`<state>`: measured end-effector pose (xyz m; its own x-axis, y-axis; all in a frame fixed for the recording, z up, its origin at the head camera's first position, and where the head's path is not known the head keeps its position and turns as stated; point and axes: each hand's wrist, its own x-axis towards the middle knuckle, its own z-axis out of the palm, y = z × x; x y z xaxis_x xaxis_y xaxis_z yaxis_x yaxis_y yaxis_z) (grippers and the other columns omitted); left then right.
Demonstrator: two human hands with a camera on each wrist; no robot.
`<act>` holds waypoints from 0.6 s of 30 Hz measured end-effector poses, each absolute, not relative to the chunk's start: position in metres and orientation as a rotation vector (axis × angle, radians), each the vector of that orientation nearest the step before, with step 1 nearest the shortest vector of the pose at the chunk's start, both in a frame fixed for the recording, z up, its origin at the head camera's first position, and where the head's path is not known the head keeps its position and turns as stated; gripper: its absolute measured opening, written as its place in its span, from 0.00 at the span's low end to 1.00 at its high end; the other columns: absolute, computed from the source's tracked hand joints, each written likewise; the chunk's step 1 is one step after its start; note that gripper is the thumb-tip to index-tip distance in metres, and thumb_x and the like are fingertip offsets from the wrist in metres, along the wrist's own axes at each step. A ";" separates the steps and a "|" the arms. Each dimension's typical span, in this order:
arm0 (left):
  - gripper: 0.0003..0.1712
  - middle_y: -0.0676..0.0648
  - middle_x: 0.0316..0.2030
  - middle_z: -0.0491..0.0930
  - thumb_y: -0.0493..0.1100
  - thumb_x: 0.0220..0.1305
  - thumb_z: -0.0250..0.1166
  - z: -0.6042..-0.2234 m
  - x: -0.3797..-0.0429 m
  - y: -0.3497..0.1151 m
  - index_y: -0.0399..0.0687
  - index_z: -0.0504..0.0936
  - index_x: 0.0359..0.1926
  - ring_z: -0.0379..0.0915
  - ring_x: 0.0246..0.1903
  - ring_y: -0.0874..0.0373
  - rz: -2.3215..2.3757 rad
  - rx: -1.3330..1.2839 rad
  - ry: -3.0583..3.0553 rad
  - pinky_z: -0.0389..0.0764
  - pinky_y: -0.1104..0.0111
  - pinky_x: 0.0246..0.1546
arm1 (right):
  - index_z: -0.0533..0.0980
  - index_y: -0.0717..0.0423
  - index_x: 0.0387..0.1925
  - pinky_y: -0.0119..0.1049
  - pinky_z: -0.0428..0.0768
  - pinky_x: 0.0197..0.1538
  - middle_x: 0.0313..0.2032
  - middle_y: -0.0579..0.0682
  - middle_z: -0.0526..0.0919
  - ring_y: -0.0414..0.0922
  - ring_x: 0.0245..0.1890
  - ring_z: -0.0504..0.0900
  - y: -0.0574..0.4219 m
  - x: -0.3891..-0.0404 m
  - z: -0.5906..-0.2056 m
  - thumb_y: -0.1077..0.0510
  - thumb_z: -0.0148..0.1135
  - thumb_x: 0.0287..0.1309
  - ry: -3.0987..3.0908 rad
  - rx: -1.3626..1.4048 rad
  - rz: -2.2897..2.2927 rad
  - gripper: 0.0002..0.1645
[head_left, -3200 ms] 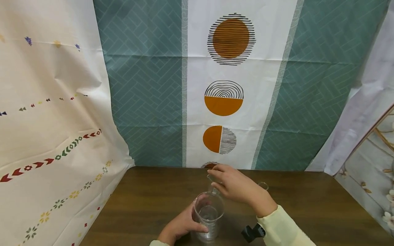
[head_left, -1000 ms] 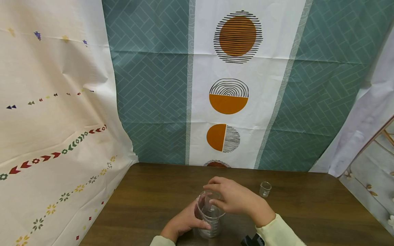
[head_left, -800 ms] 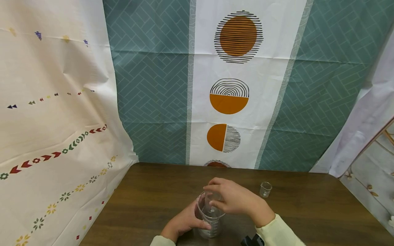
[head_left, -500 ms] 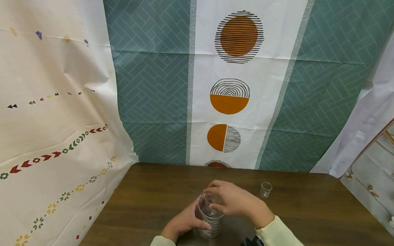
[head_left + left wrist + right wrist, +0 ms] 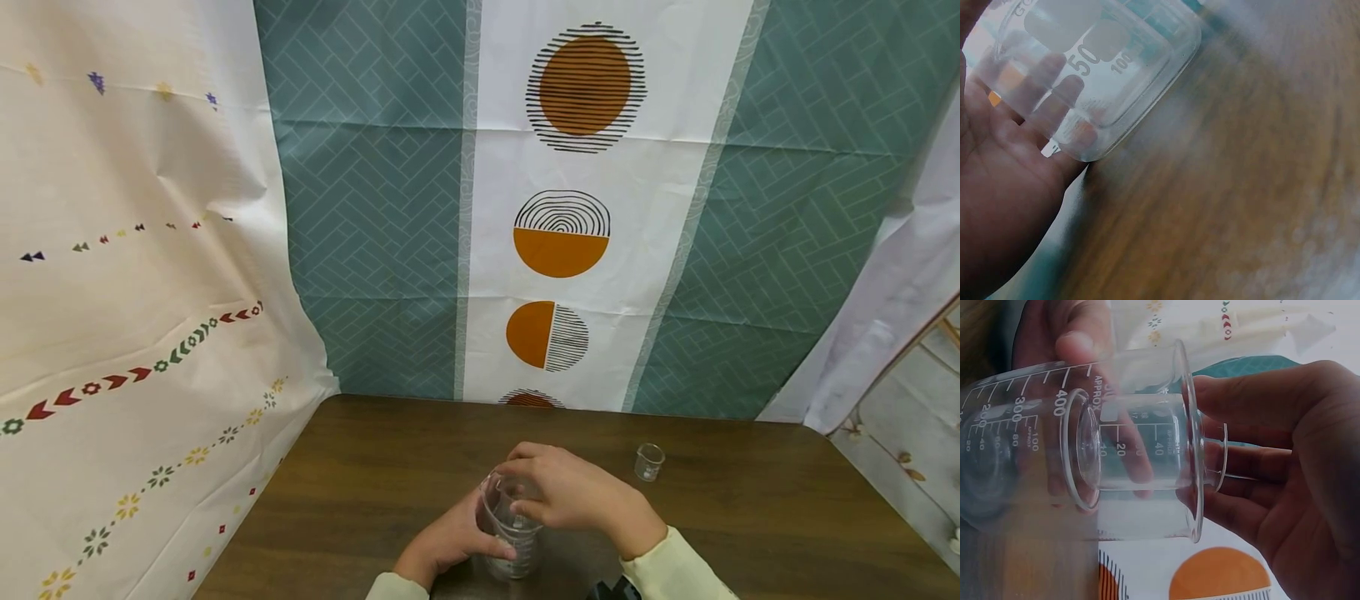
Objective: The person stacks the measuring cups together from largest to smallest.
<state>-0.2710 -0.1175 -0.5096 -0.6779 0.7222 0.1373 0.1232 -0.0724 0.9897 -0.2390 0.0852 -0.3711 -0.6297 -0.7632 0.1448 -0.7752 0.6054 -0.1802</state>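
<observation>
While the left hand (image 5: 450,533) wraps around the large beaker (image 5: 516,560), I see the right hand (image 5: 573,490) pinching a smaller beaker (image 5: 1163,440) near its rim, partway inside the large beaker's mouth. The table (image 5: 757,508) spreads to both sides of the large beaker; beyond, its far edge meets a hanging cloth (image 5: 367,250). Both held beakers are clear, with white printed marks. Only the right wrist view lets me make out a nested beaker (image 5: 1025,447) deeper inside; only the head view shows a tiny beaker (image 5: 648,463), right of and beyond the large beaker.
</observation>
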 end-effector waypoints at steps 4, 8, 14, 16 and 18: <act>0.57 0.51 0.71 0.59 0.43 0.53 0.74 -0.509 -0.271 -0.118 0.68 0.46 0.75 0.65 0.64 0.53 1.801 0.910 1.768 0.71 0.72 0.59 | 0.78 0.48 0.54 0.33 0.79 0.51 0.47 0.44 0.78 0.39 0.44 0.79 0.085 -0.240 -0.373 0.51 0.67 0.57 -2.769 1.326 0.341 0.22; 0.57 0.52 0.71 0.59 0.42 0.53 0.74 -0.509 -0.270 -0.118 0.68 0.47 0.75 0.66 0.63 0.53 1.805 0.911 1.749 0.71 0.71 0.59 | 0.78 0.47 0.54 0.32 0.79 0.50 0.47 0.43 0.78 0.38 0.43 0.79 0.087 -0.241 -0.375 0.51 0.67 0.57 -2.776 1.330 0.352 0.22; 0.57 0.53 0.70 0.60 0.43 0.53 0.75 -0.507 -0.270 -0.118 0.68 0.48 0.74 0.66 0.63 0.54 1.796 0.893 1.769 0.70 0.72 0.59 | 0.78 0.46 0.55 0.34 0.79 0.51 0.48 0.43 0.79 0.38 0.44 0.79 0.088 -0.242 -0.376 0.51 0.67 0.57 -2.786 1.339 0.360 0.23; 0.56 0.53 0.70 0.61 0.44 0.53 0.75 -0.507 -0.270 -0.118 0.68 0.48 0.74 0.66 0.63 0.53 1.796 0.894 1.770 0.70 0.72 0.59 | 0.78 0.45 0.55 0.34 0.79 0.52 0.48 0.42 0.79 0.37 0.45 0.79 0.088 -0.243 -0.376 0.51 0.67 0.57 -2.788 1.343 0.351 0.23; 0.55 0.53 0.70 0.61 0.43 0.53 0.74 -0.507 -0.270 -0.118 0.68 0.50 0.74 0.66 0.63 0.53 1.801 0.895 1.758 0.70 0.71 0.59 | 0.78 0.45 0.56 0.35 0.79 0.53 0.49 0.42 0.79 0.37 0.46 0.79 0.088 -0.243 -0.377 0.50 0.67 0.57 -2.790 1.346 0.346 0.23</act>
<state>-0.2701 -0.1183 -0.5067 -0.6790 0.7228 0.1285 0.1111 -0.0718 0.9912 -0.2432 0.0879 -0.3769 -0.6266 -0.7704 0.1178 -0.7758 0.6022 -0.1884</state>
